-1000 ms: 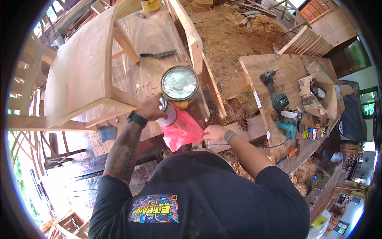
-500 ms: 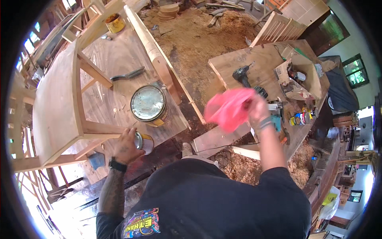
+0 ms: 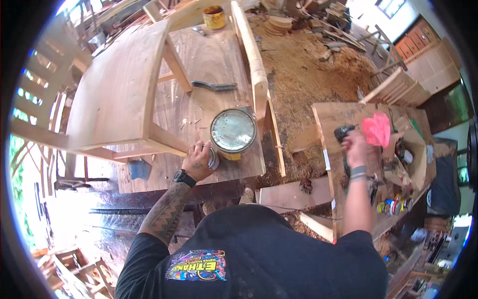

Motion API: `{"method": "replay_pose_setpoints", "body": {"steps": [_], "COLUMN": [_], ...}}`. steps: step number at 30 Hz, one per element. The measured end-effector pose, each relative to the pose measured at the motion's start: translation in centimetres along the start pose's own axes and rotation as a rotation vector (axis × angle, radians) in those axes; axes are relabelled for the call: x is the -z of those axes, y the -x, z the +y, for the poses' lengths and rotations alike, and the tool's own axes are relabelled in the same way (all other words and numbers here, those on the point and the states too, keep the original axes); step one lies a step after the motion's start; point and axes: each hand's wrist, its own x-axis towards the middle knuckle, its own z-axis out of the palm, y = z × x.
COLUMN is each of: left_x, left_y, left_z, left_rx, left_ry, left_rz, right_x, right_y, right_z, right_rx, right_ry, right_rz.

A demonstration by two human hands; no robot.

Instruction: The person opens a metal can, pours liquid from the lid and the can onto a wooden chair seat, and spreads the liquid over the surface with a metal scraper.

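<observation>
The two hands are far apart. The left hand [image 3: 197,163] is wrapped around one small can [image 3: 214,160], near the front edge of the left tabletop [image 3: 204,112]. The small can seems to stand about straight up, but the hand hides much of it, so I cannot tell if its bottom rests on the wood. The right hand [image 3: 356,150] is way over to the right, above the other tabletop [image 3: 328,117]. One pink bag [image 3: 376,129] is just to the right of its fingers and a little farther out. That hand is blurry, so I cannot tell if it grips the bag. The right hand is much nearer to the bag, and the left one has the can. Just right of the small can is one big can [image 3: 233,130] with a round lid. I also count one brush [image 3: 215,86], lying sideways past the big can, one yellow tin [image 3: 214,19] at the far end, one blue scrap [image 3: 140,169], and one dark drill [image 3: 342,133] partly behind the right hand.
</observation>
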Motion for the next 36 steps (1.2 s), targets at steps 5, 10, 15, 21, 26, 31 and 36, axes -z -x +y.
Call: {"method": "replay_pose_setpoints", "body": {"steps": [5, 10, 15, 21, 26, 31, 36], "left_x": [2.9, 6.3, 6.1, 3.9, 6.1, 5.2, 5.5], "left_y": [-0.8, -0.8, 6.7, 6.4, 0.3, -2.0, -3.1], "left_z": [0.3, 1.6, 3.6, 3.8, 5.1, 4.1, 4.0], "left_rx": [0.086, -0.047, -0.069, -0.081, -0.048, 0.002, -0.055], "left_ry": [0.269, 0.413, 0.597, 0.549, 0.3, 0.184, 0.306], "left_rz": [0.021, 0.304, 0.027, 0.022, 0.383, 0.317, 0.301], "right_x": [-23.7, -36.3, -37.5, -44.4, -45.7, -46.4, -46.8], "right_y": [6.8, 9.4, 10.4, 9.0, 9.0, 10.0, 9.3], "right_z": [1.6, -2.0, -3.9, 0.0, 0.1, -0.1, -1.1], "right_rx": [0.087, 0.389, 0.928, 0.946, 1.134, 1.016, 1.159], "right_ry": [0.467, 0.44, 0.865, 0.965, 1.014, 1.017, 0.928], "right_rz": [-0.609, -0.679, -0.501, -0.481, -0.393, -0.449, -0.405]}}
